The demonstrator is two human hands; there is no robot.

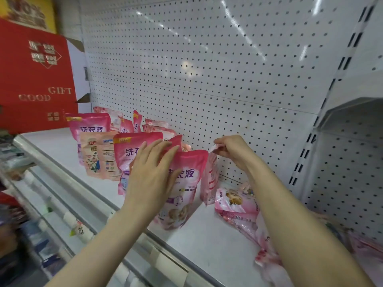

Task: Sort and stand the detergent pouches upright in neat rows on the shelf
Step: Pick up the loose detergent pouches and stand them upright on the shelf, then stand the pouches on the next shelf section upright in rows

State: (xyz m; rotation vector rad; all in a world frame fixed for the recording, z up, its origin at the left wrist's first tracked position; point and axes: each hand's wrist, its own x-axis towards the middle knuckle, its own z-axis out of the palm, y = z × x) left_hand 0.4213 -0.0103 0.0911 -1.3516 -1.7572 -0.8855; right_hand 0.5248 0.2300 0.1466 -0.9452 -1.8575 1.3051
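**A:** so where's the pouch the person is handling right now?

**B:** it's hanging straight below the right grip [232,151]. The thumb and fingers are pinching its top seam, so the held pouch [211,179] is running top to bottom, long axis upright, turned edge-on to the camera. It's sitting just beside the right edge of the front pouch [186,189].

**A:** and the other one?

**B:** the left grip [151,177] isn't grasping anything. Its fingers are lying straight, pressing flat on the front pouch, probably bracing that row.

**A:** what's the next move hanging on?

**B:** my guess is the slot to the right of the front pouch. The held pouch's bottom is sitting low near the shelf [207,235] — can't tell if it's touching — and it's looking like it needs turning face-front before going down there. The right grip is the nearer one by far. The lying pouches [234,201] are waiting further right, under that same arm.
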